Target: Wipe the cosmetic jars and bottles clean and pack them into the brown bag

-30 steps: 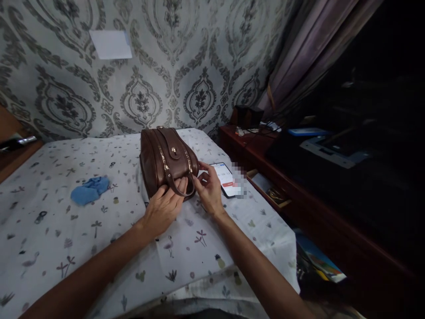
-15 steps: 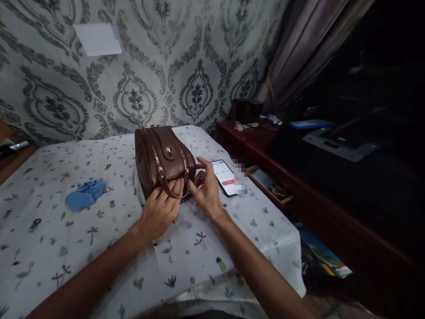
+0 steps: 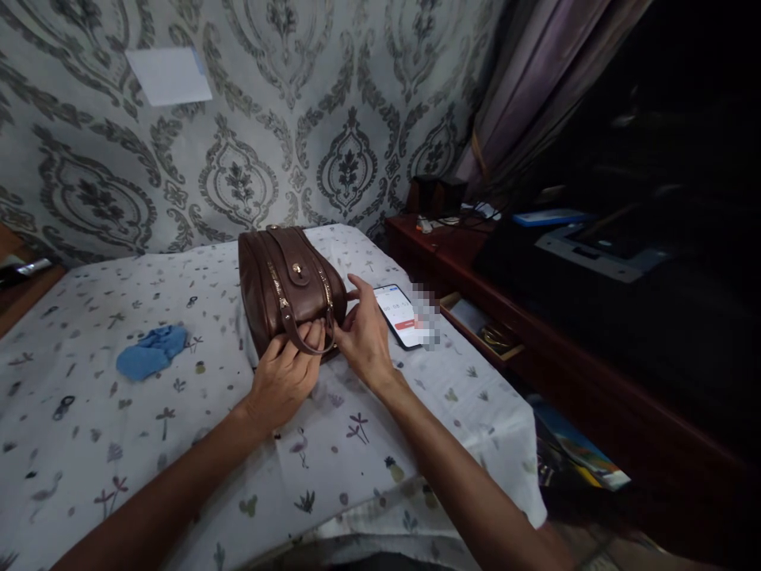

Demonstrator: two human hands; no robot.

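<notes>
A brown leather toiletry bag with two gold zippers, a strap with a gold clasp and a loop handle rests on the patterned cloth. At its near end, my left hand has its fingers closed together against the leather, reaching in under the handle. My right hand is at the near right corner, thumb against the bag close to the handle's right side. Its index finger stays raised and bent, while the other fingers curl in behind. What lies under the fingertips is hidden.
A phone showing a timer lies right of the bag. To the left is a crumpled blue cloth. A dark red desk with an open drawer stands at the right, and a patterned wall rises behind.
The view has shifted slightly. Both hands stay at the bag's near end, with only small changes in the right fingers. The bag keeps its place on the cloth.
</notes>
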